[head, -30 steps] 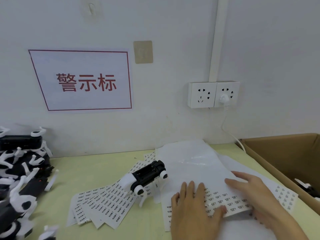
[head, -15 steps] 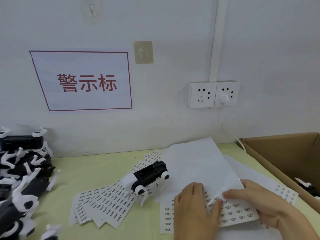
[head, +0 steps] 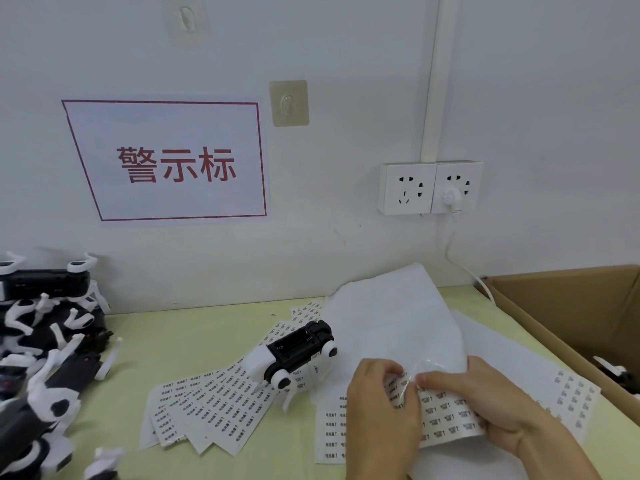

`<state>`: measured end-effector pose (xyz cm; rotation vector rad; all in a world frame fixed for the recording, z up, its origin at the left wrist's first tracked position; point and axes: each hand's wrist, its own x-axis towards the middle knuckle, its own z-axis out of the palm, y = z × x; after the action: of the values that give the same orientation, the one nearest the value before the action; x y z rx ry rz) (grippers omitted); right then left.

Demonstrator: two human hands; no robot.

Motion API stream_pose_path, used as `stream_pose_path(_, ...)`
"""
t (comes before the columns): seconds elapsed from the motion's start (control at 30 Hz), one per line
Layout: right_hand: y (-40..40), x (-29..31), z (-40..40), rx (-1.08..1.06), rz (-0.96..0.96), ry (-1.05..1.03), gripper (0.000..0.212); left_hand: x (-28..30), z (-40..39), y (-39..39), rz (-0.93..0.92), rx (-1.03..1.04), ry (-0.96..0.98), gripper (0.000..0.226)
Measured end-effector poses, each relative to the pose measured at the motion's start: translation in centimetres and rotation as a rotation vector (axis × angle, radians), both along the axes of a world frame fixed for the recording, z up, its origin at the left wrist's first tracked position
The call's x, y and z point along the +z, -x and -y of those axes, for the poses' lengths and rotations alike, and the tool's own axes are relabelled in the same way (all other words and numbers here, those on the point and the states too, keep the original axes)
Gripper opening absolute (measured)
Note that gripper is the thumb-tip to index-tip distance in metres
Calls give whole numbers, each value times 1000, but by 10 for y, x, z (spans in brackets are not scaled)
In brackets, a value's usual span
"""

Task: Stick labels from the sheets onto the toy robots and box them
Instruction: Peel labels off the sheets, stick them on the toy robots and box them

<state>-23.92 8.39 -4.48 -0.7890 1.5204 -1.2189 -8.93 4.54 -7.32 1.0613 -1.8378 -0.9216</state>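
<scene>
Toy robot (head: 294, 355) — left of sheets (head: 446, 410)

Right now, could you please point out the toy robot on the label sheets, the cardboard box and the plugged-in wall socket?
toy robot (head: 298, 348): head view, its black battery bay.
cardboard box (head: 540, 329): head view, its near left wall.
wall socket (head: 459, 187): head view, right faceplate.

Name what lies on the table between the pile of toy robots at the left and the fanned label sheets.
Nothing: in the head view, bare table separates the pile of toy robots from the fanned label sheets.
</scene>
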Motion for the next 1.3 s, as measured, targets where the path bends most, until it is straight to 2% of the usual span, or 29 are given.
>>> stream_pose_path(0.5, -4, -3, 4, -17, -53, -1, 23, -2, 3, 0, -90, 5, -1, 14)
stream_pose_path(0.63, -6, -4, 5, -16, -99, 32, 17, 0, 5, 0, -99, 50, 7, 19)
stream_pose_path(0.93, -6, -3, 3, 4, -214, 108, 7, 9, 5, -1, -39, 96, -112, 33)
stream_pose_path(1.13, -5, -2, 3, 12, -242, 102, 6, 11, 5, -1, -72, 110, -131, 17)
stream_pose_path(1.3, -6, -2, 2, 21, -221, 96, 8, 10, 5, 0, -52, 114, -126, 14)
